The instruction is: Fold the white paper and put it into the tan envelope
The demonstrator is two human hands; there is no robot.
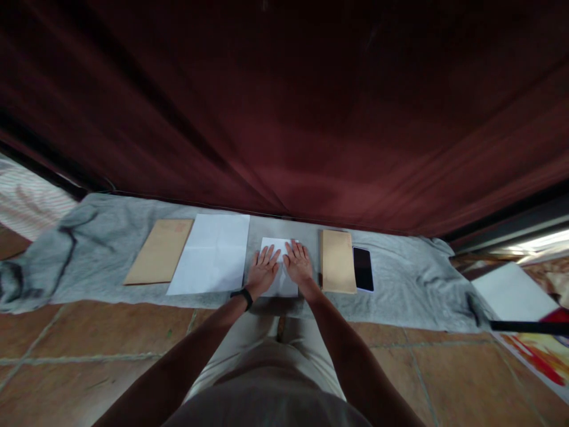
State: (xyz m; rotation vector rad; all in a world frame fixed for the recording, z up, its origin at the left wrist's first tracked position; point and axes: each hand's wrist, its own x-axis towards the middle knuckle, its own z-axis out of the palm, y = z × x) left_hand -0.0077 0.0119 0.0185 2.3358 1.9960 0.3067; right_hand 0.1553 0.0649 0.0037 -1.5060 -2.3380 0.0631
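A folded white sheet of paper (pixel 275 246) lies on a grey cloth (pixel 400 279) spread over the tiled floor. My left hand (pixel 263 268) rests flat on the sheet's left half, fingers stretched out, a black band on its wrist. My right hand (pixel 299 262) lies flat on the right half, fingers spread. Both palms press down on the paper and neither hand holds anything.
Left of my hands lie a larger white sheet (pixel 212 252) and a brown envelope (pixel 160 250). On the right are a second brown envelope (pixel 338 261) and a dark phone (pixel 363 268). A dark red curtain (pixel 284 107) hangs behind. White board (pixel 511 290) sits far right.
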